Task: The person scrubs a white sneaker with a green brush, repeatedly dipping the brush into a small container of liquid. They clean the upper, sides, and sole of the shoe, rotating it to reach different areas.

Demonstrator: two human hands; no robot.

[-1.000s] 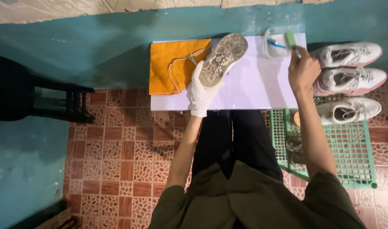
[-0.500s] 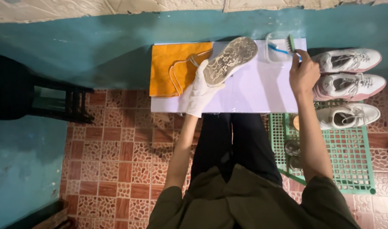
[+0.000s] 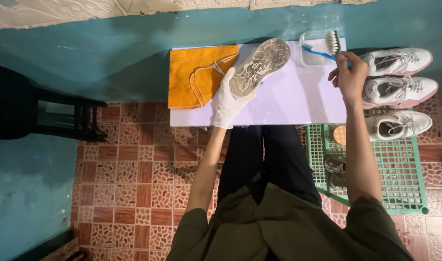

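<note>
Shoe, sole up and caked with dirt, lies tilted on a white table, its heel in the closed grip of the gloved left hand. Bare right hand has its grip shut around a blue-handled brush, whose bristles sit over a clear tub at the table's far edge. Orange cloth lies just left of the shoe, touching it. Three white sneakers rest right of the table, one on a green crate. Below are dark trousers and patterned red floor tiles; a dark stool stands at far left.
</note>
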